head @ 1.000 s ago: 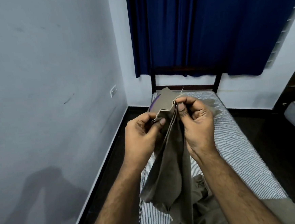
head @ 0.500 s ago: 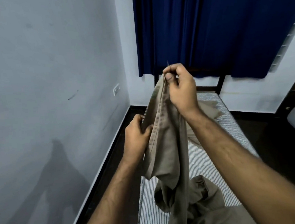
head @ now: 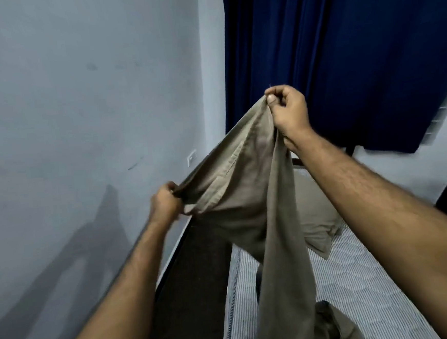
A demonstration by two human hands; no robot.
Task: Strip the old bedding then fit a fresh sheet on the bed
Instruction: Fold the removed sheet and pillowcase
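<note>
- The step in hand looks like the second half of the task: the mattress [head: 360, 287] lies bare and striped, so the old bedding seems already stripped, and a fresh sheet [head: 248, 194] is being opened out.
- The right hand [head: 288, 110], up at about 1 o'clock in the view, pinches a top corner of the sheet between thumb and curled fingers [head: 273, 100].
- The left hand [head: 164, 202], lower at about 9 o'clock, grips the same hemmed edge in a closed fist; the edge runs taut between the two hands.
- The rest of the khaki sheet hangs down from that edge and bunches on the mattress toward 6 o'clock.
- A pillow [head: 314, 215] in matching cloth lies on the mattress behind the hanging sheet, toward the head of the bed, below the blue curtain [head: 341, 53].
- Next move, by my judgement: spread the hands farther apart along the hem to find the full width, then throw the cloth out over the mattress.
- The pillow will probably need lifting clear so the sheet can lie flat under it.
</note>
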